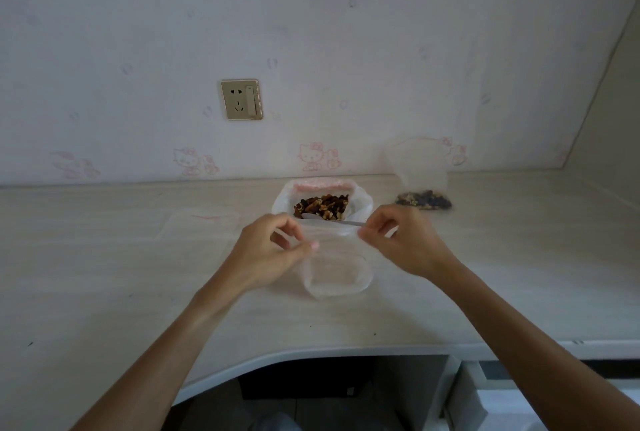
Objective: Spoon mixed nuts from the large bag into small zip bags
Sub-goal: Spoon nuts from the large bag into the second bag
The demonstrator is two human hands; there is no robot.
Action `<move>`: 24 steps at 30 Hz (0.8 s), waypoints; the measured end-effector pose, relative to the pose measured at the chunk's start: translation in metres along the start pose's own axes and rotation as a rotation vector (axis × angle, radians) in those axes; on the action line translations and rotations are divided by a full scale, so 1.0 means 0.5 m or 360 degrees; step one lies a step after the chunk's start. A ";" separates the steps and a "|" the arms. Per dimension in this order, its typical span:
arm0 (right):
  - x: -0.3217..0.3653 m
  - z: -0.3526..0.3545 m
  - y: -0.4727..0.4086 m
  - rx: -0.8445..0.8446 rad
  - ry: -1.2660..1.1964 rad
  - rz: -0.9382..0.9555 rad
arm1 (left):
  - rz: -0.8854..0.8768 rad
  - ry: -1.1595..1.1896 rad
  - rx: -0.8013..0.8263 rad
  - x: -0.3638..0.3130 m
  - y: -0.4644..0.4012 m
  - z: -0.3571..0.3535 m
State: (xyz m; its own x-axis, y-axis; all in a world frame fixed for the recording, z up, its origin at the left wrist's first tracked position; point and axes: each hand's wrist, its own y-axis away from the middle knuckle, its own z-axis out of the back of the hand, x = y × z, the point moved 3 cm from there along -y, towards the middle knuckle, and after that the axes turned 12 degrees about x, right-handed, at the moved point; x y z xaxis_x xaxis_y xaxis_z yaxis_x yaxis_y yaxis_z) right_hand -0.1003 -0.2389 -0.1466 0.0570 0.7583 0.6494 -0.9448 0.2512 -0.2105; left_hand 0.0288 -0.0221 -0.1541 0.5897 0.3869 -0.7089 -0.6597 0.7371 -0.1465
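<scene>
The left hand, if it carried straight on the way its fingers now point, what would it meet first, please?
Probably the right hand: the left hand points across the small zip bag both pinch open, with only its mouth between them. Depth is unclear from this one view.

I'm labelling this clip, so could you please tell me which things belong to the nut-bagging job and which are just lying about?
In the job: large bag of mixed nuts, spoon, small zip bag pinched by left hand and right hand, filled zip bag, spare zip bag.

Lying about: wall socket.

Single head view, looking forward-down, close over desk (104,257), facing wall (346,49).
</scene>
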 end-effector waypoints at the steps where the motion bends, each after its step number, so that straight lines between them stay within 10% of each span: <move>1: -0.014 0.005 -0.009 -0.0103 -0.0040 -0.0055 | 0.0003 0.0055 -0.0125 0.006 -0.007 0.007; 7: -0.081 -0.025 -0.075 -0.0089 0.0271 -0.0353 | 0.0119 0.0298 -0.0739 0.053 -0.054 0.019; 14: -0.084 -0.045 -0.123 0.0154 0.0132 -0.0452 | 0.0266 0.0470 -0.0594 0.081 -0.136 -0.007; 24: -0.046 -0.037 -0.190 0.0037 -0.1558 -0.0374 | 0.0288 0.0442 -0.0466 0.094 -0.210 -0.041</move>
State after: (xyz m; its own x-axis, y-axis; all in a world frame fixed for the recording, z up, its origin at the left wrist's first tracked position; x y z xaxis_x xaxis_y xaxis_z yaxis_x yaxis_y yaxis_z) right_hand -0.0062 -0.2691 -0.1550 -0.0376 -0.1396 0.9895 -0.9503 0.3112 0.0078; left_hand 0.1164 -0.0926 -0.1860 0.3313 0.3024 -0.8938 -0.8687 0.4674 -0.1638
